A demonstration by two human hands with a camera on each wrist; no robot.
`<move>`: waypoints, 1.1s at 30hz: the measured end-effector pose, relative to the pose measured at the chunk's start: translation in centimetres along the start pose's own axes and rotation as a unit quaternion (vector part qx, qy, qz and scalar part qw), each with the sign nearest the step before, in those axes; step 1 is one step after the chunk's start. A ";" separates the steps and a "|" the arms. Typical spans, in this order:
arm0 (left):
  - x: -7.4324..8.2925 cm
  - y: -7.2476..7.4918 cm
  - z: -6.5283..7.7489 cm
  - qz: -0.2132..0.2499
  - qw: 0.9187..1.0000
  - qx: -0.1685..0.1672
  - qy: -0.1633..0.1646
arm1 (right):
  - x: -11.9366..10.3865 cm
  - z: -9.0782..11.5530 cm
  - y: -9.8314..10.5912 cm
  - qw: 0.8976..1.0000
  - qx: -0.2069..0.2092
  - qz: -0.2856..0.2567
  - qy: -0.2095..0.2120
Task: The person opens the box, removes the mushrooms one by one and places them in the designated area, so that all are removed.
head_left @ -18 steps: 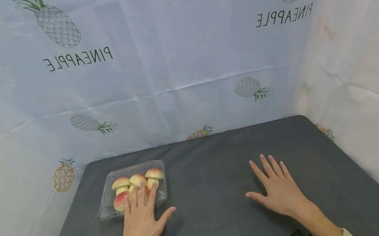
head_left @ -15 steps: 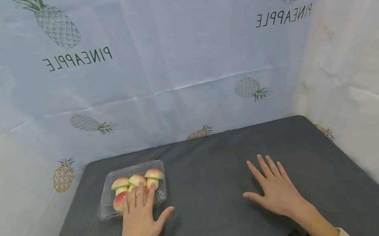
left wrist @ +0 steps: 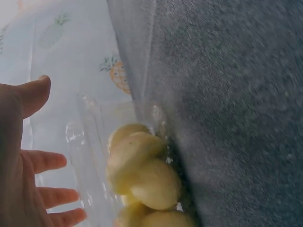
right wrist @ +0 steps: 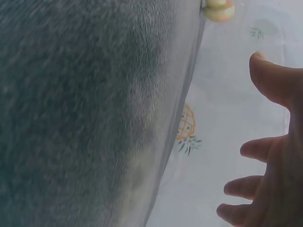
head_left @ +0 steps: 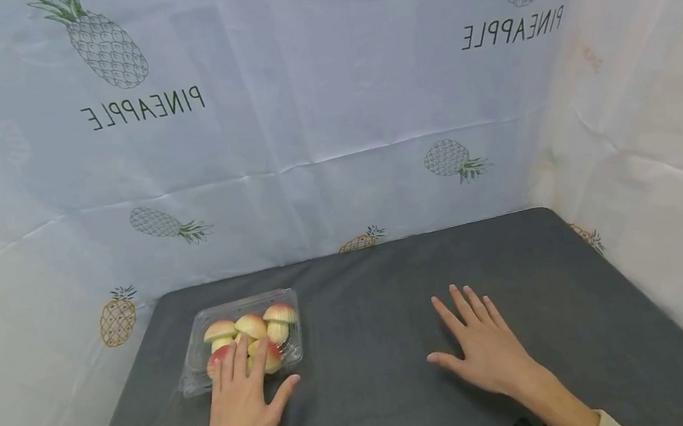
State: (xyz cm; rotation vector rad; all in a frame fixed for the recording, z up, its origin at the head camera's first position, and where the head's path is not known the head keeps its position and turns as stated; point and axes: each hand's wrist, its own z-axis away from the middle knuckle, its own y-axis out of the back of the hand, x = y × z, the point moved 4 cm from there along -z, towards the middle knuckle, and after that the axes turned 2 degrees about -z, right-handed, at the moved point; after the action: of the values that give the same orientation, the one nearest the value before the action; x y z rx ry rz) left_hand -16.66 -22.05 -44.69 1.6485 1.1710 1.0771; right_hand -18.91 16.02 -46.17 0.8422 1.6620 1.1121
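Plainly, L hand point(head_left: 239, 411), R hand point(head_left: 490, 354) splayed; L nr clear plastic box point(head_left: 232, 309) w/ smooth domed mushrooms point(head_left: 251, 325).

Over at three to four o'clock I see the right hand point(right wrist: 289, 165), thumb point(right wrist: 272, 80) raised toward ten, fingers point(right wrist: 258, 149) spread and pointing toward nine. Dark grey fabric point(right wrist: 80, 113) fills the nine o'clock side. Beyond its edge hangs white cloth point(right wrist: 213, 94), an orange pineapple print point(right wrist: 187, 122) near the dial's centre. At one o'clock, a yellowish piece point(right wrist: 220, 11) shows partly.
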 end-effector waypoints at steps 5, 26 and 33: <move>-0.5 0.2 0.3 0.004 1.000 0.028 -0.014 | -1.0 -0.4 -0.4 1.000 -0.008 0.004 0.016; -4.7 2.0 0.5 0.094 0.972 0.207 -0.063 | -5.6 -2.0 -2.3 0.997 -0.024 -0.041 0.057; -6.5 2.9 0.9 0.076 0.970 0.227 -0.050 | -7.2 -2.7 -2.3 0.996 -0.022 -0.059 0.066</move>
State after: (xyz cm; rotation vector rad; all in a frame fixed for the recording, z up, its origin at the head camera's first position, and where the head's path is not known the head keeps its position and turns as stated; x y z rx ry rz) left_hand -16.38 -29.11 -43.34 2.1483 1.3069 0.8434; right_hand -19.17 8.07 -45.57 0.6460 1.7648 1.1382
